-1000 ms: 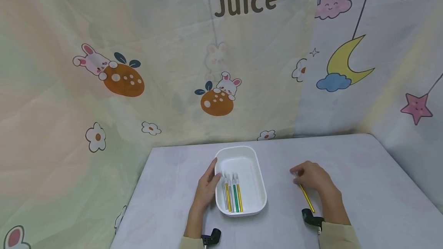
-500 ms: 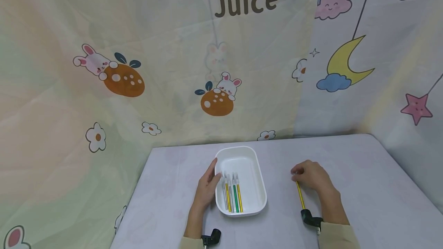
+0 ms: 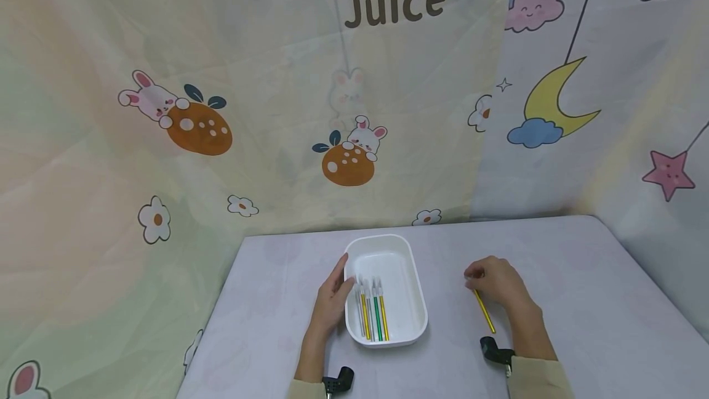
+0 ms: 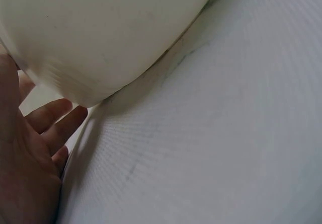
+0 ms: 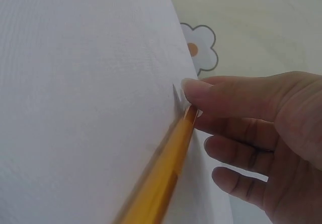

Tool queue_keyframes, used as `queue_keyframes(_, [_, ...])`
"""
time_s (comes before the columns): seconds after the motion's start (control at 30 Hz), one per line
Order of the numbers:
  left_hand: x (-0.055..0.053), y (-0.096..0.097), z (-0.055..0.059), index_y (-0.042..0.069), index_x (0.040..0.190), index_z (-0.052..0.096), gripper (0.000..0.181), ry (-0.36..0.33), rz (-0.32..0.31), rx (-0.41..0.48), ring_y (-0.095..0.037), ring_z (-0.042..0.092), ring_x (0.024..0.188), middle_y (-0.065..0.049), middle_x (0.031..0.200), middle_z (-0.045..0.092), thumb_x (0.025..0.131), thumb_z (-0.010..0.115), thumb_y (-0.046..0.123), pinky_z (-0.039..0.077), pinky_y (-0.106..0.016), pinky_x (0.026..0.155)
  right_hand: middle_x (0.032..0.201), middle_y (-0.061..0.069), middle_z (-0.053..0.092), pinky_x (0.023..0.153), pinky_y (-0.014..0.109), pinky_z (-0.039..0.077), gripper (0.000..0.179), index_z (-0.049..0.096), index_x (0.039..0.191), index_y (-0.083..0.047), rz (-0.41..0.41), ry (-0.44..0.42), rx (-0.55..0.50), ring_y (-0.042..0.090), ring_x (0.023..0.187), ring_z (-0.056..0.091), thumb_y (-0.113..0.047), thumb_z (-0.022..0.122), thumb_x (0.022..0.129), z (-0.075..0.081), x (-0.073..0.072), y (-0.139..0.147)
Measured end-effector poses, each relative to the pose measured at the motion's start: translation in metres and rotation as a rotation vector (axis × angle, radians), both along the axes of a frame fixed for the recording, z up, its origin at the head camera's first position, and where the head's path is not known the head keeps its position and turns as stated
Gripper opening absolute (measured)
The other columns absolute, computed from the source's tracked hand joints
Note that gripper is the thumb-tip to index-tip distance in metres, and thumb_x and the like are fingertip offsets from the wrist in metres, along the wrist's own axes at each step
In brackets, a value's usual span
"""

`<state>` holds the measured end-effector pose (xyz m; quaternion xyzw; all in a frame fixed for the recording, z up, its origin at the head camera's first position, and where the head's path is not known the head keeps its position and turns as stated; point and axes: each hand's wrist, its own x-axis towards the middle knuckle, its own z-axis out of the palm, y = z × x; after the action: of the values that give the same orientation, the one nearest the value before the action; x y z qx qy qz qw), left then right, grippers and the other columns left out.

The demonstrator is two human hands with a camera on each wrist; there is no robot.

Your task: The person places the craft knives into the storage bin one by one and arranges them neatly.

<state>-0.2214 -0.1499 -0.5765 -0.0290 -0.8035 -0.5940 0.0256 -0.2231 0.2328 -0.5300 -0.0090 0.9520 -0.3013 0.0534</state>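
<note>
A white tray (image 3: 407, 276) stands on the table with several slim craft knives (image 3: 379, 310) lying side by side in its left half; their barrels are yellow, green and silver, with clear caps. At the tray's left rim my left hand (image 3: 330, 300) holds on, its thumb over the edge and its fingers along the outer wall. To the right of the tray, my right hand (image 3: 501, 282) pinches the upper end of a yellow craft knife (image 5: 168, 173) between thumb and fingers. Its tip is mostly hidden by them, and its barrel slants toward me, low over the table.
The table (image 3: 454, 362) wears a white cloth, and its back edge meets a printed cloth backdrop (image 3: 266, 91). A black wrist camera (image 3: 495, 351) sits just below the yellow barrel's lower end, and another camera (image 3: 340, 380) is on the left wrist.
The yellow craft knife's lower end has swung left toward the right wrist camera, then slightly back and up. The right hand has shifted a little left. Left hand and tray stay put.
</note>
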Motion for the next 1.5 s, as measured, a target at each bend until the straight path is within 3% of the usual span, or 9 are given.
queue_keyframes(0.7, [0.000,0.000,0.001,0.040,0.157,0.043,0.055,0.003,0.006,-0.013,-0.012,0.035,0.155,0.017,0.163,0.040,0.106,0.059,0.026,0.030,-0.043,0.128,0.097,0.010,0.074,0.076,0.043,0.061,0.013,0.080,0.102,-0.005,-0.033,-0.011,-0.011,0.022,0.084,0.064,-0.009,0.079,0.089,-0.002,-0.002,-0.003])
queue_keyframes(0.97, [0.000,0.000,0.000,0.042,0.157,0.043,0.055,0.008,0.009,-0.020,-0.012,0.036,0.155,0.018,0.164,0.039,0.106,0.059,0.026,0.030,-0.043,0.128,0.096,0.006,0.072,0.067,0.030,0.054,0.019,0.080,0.110,-0.007,-0.054,0.073,-0.072,0.021,0.084,0.060,-0.013,0.076,0.093,0.000,-0.003,-0.013])
queue_keyframes(1.17, [0.000,0.000,0.000,0.042,0.157,0.042,0.055,0.004,0.010,-0.032,-0.011,0.035,0.155,0.018,0.164,0.039,0.106,0.058,0.029,0.031,-0.043,0.128,0.102,0.008,0.074,0.064,0.029,0.049,0.023,0.080,0.114,-0.008,-0.080,0.129,-0.136,0.023,0.086,0.056,-0.015,0.077,0.092,0.007,-0.005,-0.028])
queue_keyframes(1.5, [0.000,0.000,0.000,0.041,0.157,0.043,0.055,0.005,0.012,-0.026,-0.012,0.035,0.155,0.017,0.164,0.039,0.106,0.059,0.027,0.031,-0.043,0.128,0.101,0.006,0.076,0.060,0.025,0.048,0.024,0.079,0.116,-0.008,-0.090,0.176,-0.144,0.021,0.083,0.054,-0.015,0.079,0.092,0.010,-0.005,-0.040])
